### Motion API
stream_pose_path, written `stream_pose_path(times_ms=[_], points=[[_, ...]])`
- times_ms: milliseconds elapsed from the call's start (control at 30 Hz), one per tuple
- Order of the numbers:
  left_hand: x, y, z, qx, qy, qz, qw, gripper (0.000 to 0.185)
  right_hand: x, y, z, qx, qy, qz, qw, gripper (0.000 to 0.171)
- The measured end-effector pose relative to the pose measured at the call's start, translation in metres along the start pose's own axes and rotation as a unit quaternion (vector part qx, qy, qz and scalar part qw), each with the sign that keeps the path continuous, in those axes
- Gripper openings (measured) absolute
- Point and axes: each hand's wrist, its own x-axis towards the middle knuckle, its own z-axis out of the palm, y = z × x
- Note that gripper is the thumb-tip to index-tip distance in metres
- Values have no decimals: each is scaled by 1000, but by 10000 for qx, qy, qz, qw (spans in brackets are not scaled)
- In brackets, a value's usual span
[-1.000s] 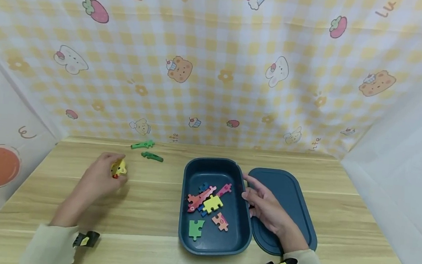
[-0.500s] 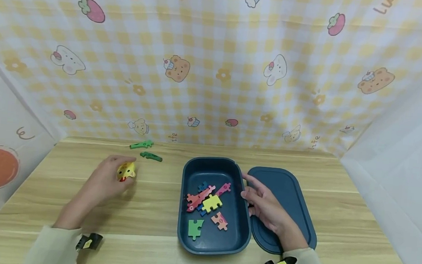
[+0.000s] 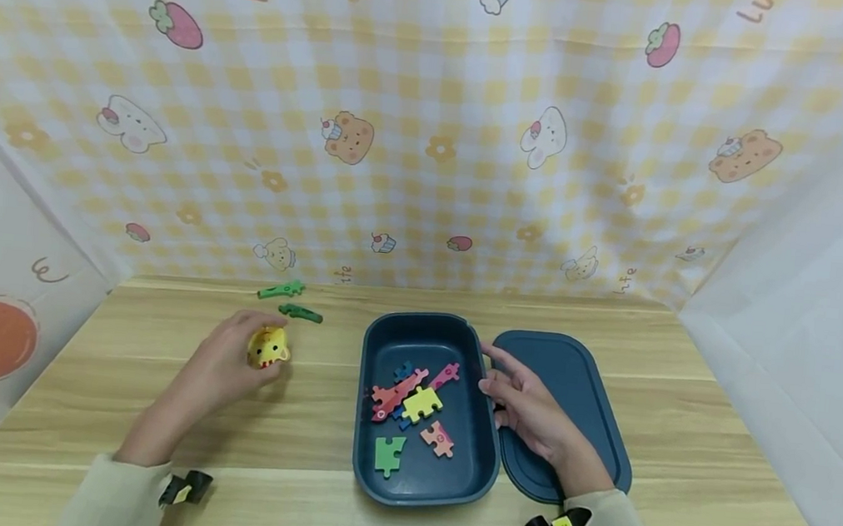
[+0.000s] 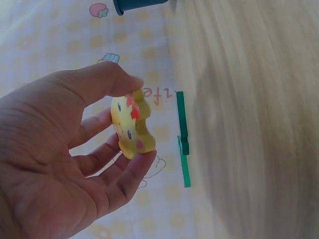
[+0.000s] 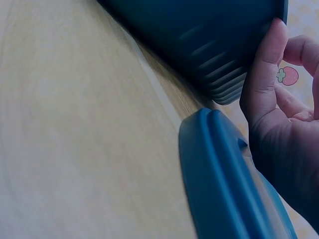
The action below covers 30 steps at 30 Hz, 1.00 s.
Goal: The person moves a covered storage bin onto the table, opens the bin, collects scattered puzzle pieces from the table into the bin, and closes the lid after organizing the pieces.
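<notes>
Head view: a yellow piece (image 3: 268,347) is pinched between thumb and fingers of the left hand (image 3: 228,363) above the table (image 3: 153,407), left of the box (image 3: 482,469). The box rim is touched by the right hand (image 3: 529,410), fingers loosely curled beside the lid (image 3: 590,403).

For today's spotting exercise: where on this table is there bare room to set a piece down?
Bare wood lies in front of the box and between the left hand and the box. Right of the lid is free too. Crowded: inside the box, and the back left by the green pieces.
</notes>
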Motion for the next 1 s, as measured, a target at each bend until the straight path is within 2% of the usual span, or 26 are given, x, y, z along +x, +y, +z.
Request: stream_pose_path(times_ms=[467, 767, 1000], points=[[-2, 9, 2, -21, 96, 281, 9996, 56, 0, 1, 0, -32, 0, 7, 10000, 74], [-4, 18, 2, 36, 93, 687, 9976, 58, 0, 0, 0, 24, -10, -18, 10000, 74], [-4, 22, 2, -178, 59, 768, 9969, 53, 1, 1, 0, -31, -28, -55, 10000, 75]])
